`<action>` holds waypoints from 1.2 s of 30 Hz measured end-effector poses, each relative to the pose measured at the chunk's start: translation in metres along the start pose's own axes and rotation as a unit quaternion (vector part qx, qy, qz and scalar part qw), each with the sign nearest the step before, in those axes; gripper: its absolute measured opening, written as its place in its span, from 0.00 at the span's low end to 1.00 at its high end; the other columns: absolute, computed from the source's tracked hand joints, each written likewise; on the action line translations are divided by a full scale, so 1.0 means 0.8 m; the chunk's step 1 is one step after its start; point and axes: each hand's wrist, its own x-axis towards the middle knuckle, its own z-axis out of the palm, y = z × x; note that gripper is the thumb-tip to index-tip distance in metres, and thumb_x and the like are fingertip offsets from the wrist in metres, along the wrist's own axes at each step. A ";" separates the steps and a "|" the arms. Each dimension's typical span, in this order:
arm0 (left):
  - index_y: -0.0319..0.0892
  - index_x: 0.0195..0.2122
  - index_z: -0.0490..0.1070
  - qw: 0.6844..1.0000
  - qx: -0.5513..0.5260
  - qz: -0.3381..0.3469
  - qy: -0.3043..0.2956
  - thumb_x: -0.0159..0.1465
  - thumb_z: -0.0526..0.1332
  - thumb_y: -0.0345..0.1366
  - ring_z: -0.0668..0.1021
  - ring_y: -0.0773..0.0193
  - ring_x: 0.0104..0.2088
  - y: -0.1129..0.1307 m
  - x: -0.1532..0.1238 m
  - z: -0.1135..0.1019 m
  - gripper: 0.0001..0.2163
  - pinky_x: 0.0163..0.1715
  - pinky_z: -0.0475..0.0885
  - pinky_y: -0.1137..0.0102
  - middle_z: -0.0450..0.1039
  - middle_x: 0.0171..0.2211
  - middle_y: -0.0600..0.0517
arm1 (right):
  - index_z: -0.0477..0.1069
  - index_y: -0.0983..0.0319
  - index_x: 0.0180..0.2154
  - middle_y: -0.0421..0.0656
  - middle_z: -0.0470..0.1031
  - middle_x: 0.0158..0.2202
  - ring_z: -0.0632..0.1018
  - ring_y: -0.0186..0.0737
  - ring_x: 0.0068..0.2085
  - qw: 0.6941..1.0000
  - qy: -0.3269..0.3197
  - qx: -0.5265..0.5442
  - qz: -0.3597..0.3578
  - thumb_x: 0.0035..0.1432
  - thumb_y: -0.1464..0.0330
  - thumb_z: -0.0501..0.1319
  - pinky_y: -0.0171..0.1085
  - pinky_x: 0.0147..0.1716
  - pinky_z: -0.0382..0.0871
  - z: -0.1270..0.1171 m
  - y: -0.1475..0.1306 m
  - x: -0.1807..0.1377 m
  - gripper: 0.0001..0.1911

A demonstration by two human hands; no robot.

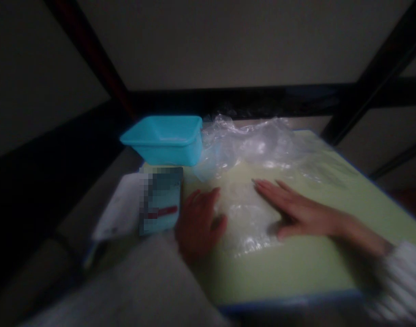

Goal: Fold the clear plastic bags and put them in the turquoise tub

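Observation:
A clear plastic bag [247, 218] lies flat on a pale green table top [296, 268]. My left hand [198, 222] rests at the bag's left edge, fingers loosely curved and spread. My right hand [298, 211] lies flat on the bag's right part, fingers stretched toward the far left. Neither hand grips anything. The picture is dim and somewhat blurred.
A turquoise plastic tub [163, 138] stands at the table's far left corner. Crumpled clear plastic film [252, 145] is heaped behind the bag. A teal and white packet [162, 202] lies on white paper [117, 211] at the left. Dark frame bars [248, 100] cross behind.

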 end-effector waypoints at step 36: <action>0.37 0.64 0.50 0.969 -0.001 0.106 -0.222 0.60 0.57 0.49 0.50 0.48 0.67 0.014 0.017 -0.009 0.35 0.62 0.51 0.50 0.47 0.66 0.39 | 0.33 0.62 0.67 0.54 0.40 0.68 0.45 0.55 0.67 0.998 -0.012 0.049 -0.027 0.45 0.42 0.62 0.58 0.63 0.31 0.006 0.002 0.012 0.61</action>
